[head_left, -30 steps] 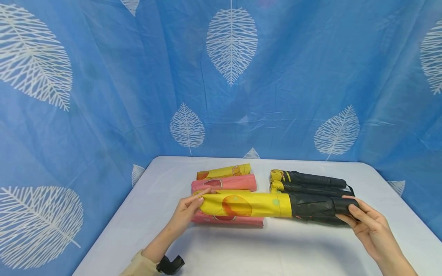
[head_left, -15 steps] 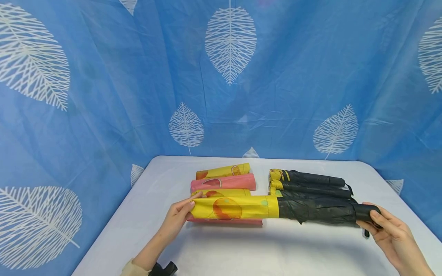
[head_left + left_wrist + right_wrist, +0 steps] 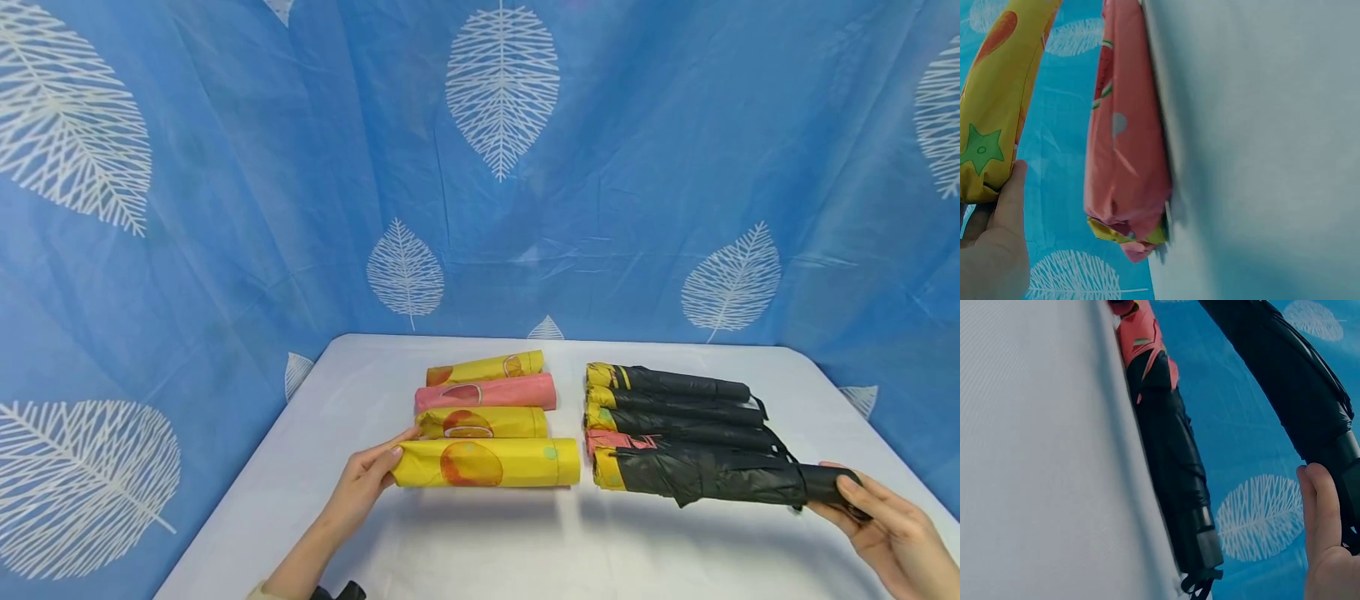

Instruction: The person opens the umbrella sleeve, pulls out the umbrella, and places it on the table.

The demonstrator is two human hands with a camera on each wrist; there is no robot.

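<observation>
In the head view my left hand [image 3: 358,483] pinches the left end of a yellow, fruit-printed umbrella sleeve [image 3: 525,463]. My right hand [image 3: 888,521] grips the handle end of a folded black umbrella [image 3: 720,477] with a yellow tip. A small gap separates the sleeve's right end from that tip. Both things are held up over the table's near row. In the left wrist view the thumb presses the sleeve [image 3: 997,94] near a green star print. The right wrist view has the fingers against the umbrella's handle [image 3: 1338,453].
Behind the held sleeve lie yellow and pink sleeves [image 3: 487,392] in a row on the white table [image 3: 517,550]. Several folded black umbrellas [image 3: 682,404] lie to their right. One at the front has a pink end [image 3: 1141,337]. A blue leaf-print curtain [image 3: 600,167] surrounds the table.
The black umbrella has slid rightward out of the yellow sleeve and now is apart from it. My right hand moved right and down; my left hand moved left and slightly down with the sleeve.
</observation>
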